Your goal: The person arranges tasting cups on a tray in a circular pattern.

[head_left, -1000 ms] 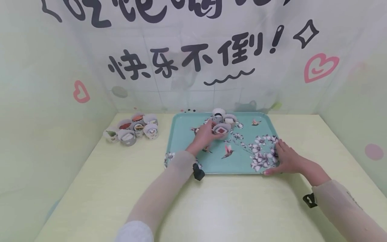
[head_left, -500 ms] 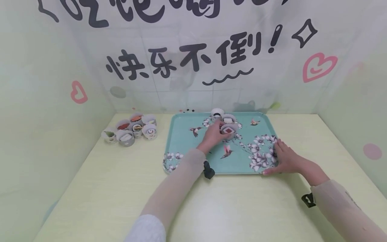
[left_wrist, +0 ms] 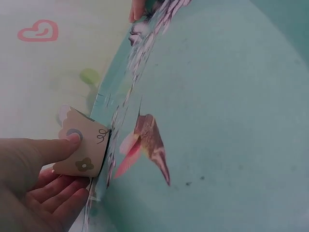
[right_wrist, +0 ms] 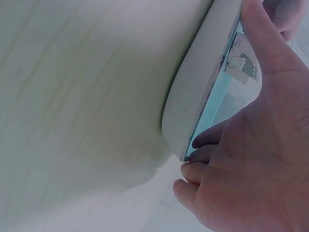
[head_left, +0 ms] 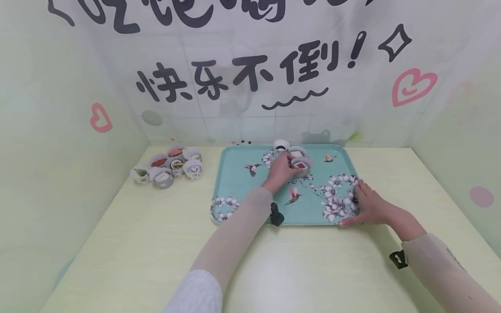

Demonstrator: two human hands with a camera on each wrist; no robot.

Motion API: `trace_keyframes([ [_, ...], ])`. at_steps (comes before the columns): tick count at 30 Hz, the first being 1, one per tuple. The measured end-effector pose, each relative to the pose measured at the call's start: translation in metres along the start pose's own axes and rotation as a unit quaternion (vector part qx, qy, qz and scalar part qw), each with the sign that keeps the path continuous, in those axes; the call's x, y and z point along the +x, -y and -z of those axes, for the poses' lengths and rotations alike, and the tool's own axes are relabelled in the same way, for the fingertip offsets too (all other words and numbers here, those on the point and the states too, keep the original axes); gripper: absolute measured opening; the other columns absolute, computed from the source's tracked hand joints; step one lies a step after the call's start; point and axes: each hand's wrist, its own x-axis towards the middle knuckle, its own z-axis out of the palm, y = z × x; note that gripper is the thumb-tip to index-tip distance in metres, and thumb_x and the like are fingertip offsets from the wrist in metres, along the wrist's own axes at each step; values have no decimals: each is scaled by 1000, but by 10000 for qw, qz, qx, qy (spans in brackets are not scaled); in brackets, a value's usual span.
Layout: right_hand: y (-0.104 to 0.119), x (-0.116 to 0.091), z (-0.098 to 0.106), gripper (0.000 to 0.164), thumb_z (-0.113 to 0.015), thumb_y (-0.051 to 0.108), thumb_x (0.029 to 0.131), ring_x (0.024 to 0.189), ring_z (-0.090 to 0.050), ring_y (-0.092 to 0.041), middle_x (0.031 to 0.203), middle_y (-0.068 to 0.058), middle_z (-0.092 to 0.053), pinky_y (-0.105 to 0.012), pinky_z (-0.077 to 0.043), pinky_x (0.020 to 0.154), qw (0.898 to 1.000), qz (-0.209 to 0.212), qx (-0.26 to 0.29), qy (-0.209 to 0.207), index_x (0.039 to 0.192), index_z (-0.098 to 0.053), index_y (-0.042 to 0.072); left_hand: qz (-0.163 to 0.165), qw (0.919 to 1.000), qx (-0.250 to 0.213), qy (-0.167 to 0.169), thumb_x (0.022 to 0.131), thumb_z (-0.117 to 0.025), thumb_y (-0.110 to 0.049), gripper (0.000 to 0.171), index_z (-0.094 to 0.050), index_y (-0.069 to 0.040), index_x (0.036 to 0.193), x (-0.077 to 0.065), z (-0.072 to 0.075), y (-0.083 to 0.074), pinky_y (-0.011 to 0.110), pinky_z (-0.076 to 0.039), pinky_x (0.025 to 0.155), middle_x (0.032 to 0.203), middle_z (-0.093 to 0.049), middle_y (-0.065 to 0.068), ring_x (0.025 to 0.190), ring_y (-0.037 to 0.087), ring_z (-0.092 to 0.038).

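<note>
My left hand [head_left: 279, 174] pinches a small paper baking cup [head_left: 302, 167] on the turquoise tray [head_left: 235, 180]. A flat piece with a dark red diamond shows inside the cup. In the left wrist view, the thumb lies on the flower-printed wall of the baking cup [left_wrist: 89, 147], and the other fingers are beneath and behind it. Just behind stand two more baking cups, one with a white piece [head_left: 297, 151] and one with a black-and-white piece [head_left: 281, 145]. At the tray's front right corner my right hand [head_left: 373, 208] touches the rim, thumb spread from extended fingers.
Several baking cups [head_left: 161, 177] with toy-like food pieces are grouped on the pale table [head_left: 156, 243], left of the tray. A white printed backdrop [head_left: 242, 126] stands behind the table. Black wrist mounts hang below both forearms.
My left hand has slid the baking cup to the right on the tray, up beside the two cups behind it. My right hand keeps its place on the tray corner.
</note>
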Motion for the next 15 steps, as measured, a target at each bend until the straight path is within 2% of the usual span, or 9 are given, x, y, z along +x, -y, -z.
trace_keyframes([
  [7,1,-1,-1,135,-86,53,69,141,-6,-65,150,-52,-1,-73,-14,115,10000,-3,31,-18,144,-8,-27,-52,10000,17,-23,88,-77,-20,32,-61,-8,112,3,-3,-5,29,-50,75,105,-65,5,90,17,-59],
  [12,1,-1,-1,134,-85,53,70,141,-6,-65,150,-52,-2,-73,-14,115,10000,1,20,-17,144,-8,-27,110,9998,184,-54,88,-78,-23,36,-60,-9,116,4,-4,-7,29,-53,78,107,-65,4,94,16,-61],
  [15,0,-1,0,135,-85,54,70,140,-6,-65,150,-52,-1,-73,-14,115,10000,0,-14,-19,144,-8,-27,141,9998,102,-56,87,-78,-23,37,-61,-10,117,6,-3,-7,30,-55,83,109,-67,4,98,17,-64],
])
